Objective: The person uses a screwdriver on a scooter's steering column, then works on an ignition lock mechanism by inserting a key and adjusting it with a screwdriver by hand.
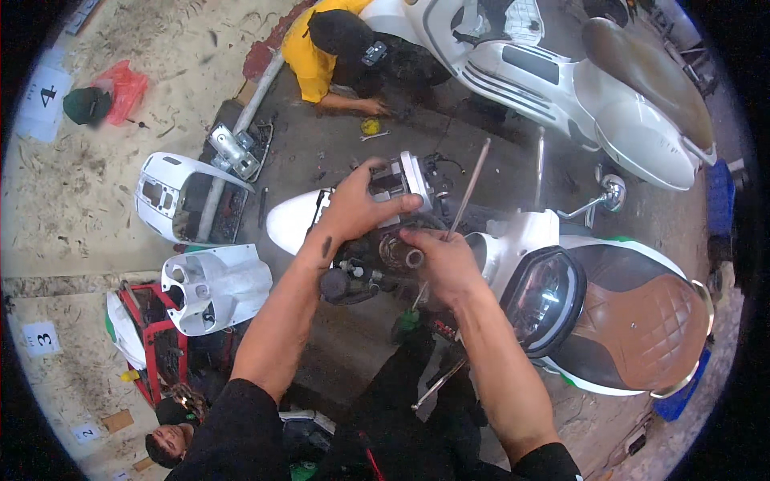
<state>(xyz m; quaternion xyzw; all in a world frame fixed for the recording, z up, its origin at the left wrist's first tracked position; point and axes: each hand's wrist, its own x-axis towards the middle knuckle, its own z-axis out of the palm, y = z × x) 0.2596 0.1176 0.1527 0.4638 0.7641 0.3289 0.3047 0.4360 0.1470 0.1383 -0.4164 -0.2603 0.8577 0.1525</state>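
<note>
My left hand [358,202] reaches over a white-rimmed part with a dark inside [412,178]. Its thumb lies along the lower end, and its fingers curl over the near side. Closer to me, my right hand [447,263] is closed on a round, greasy metal part with a hollow tube end [413,258], thumb on top. A long thin metal rod [473,183] slants past the right hand; whether the fingers touch it is hidden. Left of my left wrist is a white rounded cover [293,223]. Dark fittings and a round black piece [334,284] sit below it.
A white scooter with a brown seat [642,321] stands at right, another white scooter [537,88] at the back. A person in yellow [317,60] crouches there. White body panels [220,289] and a red stand [152,337] are left. Another person [170,441] is lower left.
</note>
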